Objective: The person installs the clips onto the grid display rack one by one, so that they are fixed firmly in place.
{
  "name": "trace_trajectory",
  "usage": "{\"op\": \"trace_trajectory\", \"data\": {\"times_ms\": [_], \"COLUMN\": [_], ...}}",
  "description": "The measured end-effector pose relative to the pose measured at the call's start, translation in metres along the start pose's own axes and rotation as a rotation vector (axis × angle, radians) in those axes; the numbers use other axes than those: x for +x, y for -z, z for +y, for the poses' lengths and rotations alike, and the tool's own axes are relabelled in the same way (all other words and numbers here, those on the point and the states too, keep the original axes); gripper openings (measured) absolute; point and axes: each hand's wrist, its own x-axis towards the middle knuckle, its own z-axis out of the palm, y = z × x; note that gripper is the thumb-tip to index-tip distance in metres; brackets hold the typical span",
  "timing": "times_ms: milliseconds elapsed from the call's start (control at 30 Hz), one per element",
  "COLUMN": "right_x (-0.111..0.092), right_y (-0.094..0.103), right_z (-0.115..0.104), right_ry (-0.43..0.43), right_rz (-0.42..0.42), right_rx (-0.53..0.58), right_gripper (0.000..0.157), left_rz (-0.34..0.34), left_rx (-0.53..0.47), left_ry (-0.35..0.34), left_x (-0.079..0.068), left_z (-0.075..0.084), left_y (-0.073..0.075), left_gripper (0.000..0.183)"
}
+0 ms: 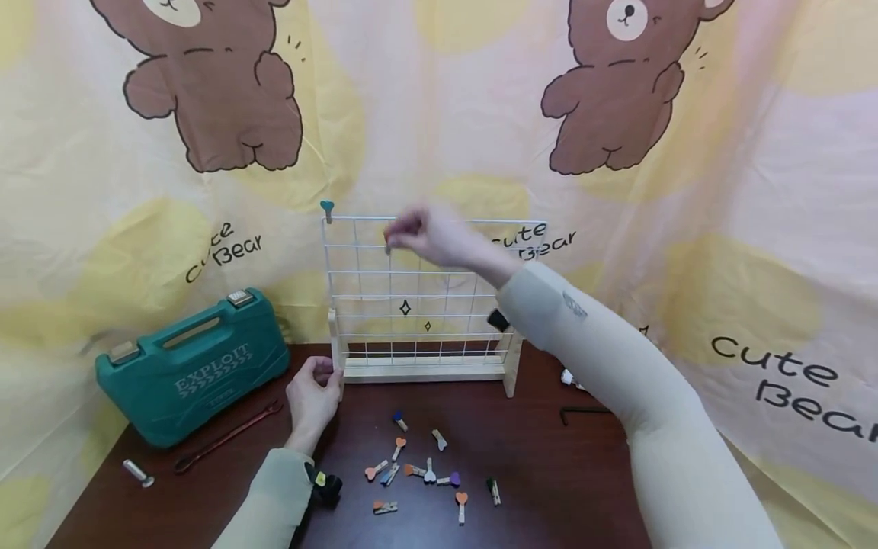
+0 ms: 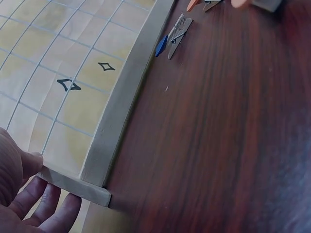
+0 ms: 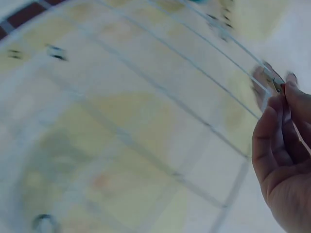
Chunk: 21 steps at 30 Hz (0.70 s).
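Note:
A white wire grid [image 1: 391,272] stands upright in a wooden base [image 1: 425,374]. My right hand [image 1: 439,235] is raised to its upper wires and pinches a small clothespin [image 1: 387,242] with a red top between thumb and fingers. In the right wrist view, that clothespin [image 3: 277,85] overlaps the wires near the grid's top edge, partly covered by the fingertips. Low at the left end, my left hand [image 1: 312,396] grips the wooden side foot [image 2: 73,185], thumb on one side and fingers on the other. A teal heart clothespin [image 1: 327,207] is clipped at the grid's top left corner.
Several small clothespins with coloured tops, such as an orange heart one [image 1: 462,503], lie scattered before the base. A green tool case [image 1: 199,374], a red wrench [image 1: 229,438] and a metal bolt [image 1: 139,473] are at left. A black hex key [image 1: 583,412] lies right.

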Motion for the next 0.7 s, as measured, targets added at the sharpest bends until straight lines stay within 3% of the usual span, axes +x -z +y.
{"op": "trace_trajectory", "data": {"times_ms": [167,333,533,700], "right_x": [0.041,0.068,0.084,0.084], "right_y": [0.011,0.005,-0.002,-0.006], "right_z": [-0.028,-0.041,-0.043,-0.042], "right_ry": [0.058,0.063,0.047,0.052], "right_rz": [0.077,0.106,0.086,0.077], "right_rx": [-0.013,-0.133,-0.296,-0.314], "right_gripper": [0.01,0.009,0.016,0.015], "left_rz": [-0.011,-0.021,-0.016,-0.016], "left_rx": [0.004,0.002,0.0,0.003], "left_ry": [0.004,0.011,0.01,0.022], "left_x": [0.002,0.003,0.003,0.002], "left_z": [0.001,0.002,0.001,0.0], "left_y": [0.001,0.002,-0.001,0.0], "left_gripper": [0.016,0.016,0.015,0.016]}}
